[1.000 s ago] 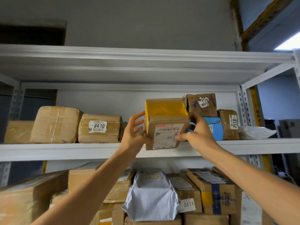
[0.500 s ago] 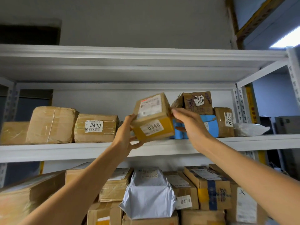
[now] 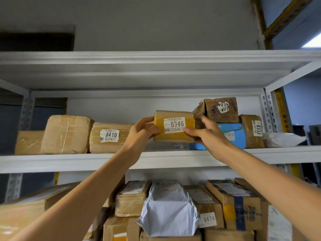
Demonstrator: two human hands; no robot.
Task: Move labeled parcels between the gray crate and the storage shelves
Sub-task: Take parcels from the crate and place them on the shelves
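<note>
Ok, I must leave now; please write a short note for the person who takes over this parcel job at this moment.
Left hand: grips the left side of parcel 0346.
Right hand: grips its right side.
Done: parcel 0346 is up at the middle shelf, label facing out, between parcel 0410 and the blue parcel; resting or not, cannot tell.
Gray crate: not in view.
Left to do: set it down, let go.

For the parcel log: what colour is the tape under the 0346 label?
Yellow tape across the brown 0346 parcel; the head view shows it best.
</note>
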